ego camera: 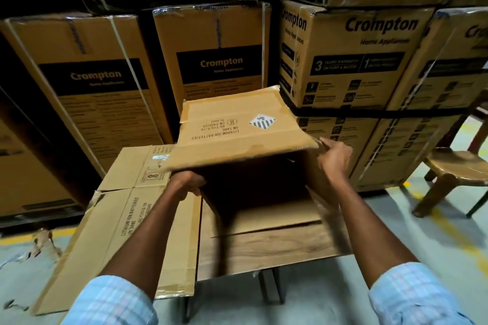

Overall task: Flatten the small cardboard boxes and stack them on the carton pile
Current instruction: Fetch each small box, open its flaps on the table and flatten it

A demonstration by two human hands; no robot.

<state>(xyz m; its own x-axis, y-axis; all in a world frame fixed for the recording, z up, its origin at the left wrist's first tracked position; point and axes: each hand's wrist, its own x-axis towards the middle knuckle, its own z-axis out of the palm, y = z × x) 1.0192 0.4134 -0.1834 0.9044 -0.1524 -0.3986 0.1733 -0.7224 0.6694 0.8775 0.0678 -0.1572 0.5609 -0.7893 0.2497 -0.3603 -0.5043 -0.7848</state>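
Observation:
I hold a flattened brown carton (237, 129), printed "LITHIUM ION BATTERIES" upside down with a striped diamond label, in the air and tilted up away from me. My left hand (186, 183) grips its near left edge with curled fingers. My right hand (334, 157) pinches its near right corner. Below it lies the pile of flattened cartons (126, 219), with plain brown sheets (277, 243) to the right. The pile rests on something with dark metal legs, mostly hidden.
Large strapped Crompton boxes (356, 60) are stacked as a wall right behind the pile. A brown plastic stool (454, 169) stands at the right on the grey floor. Torn cardboard scraps (45, 243) lie on the floor at the left, near a yellow line.

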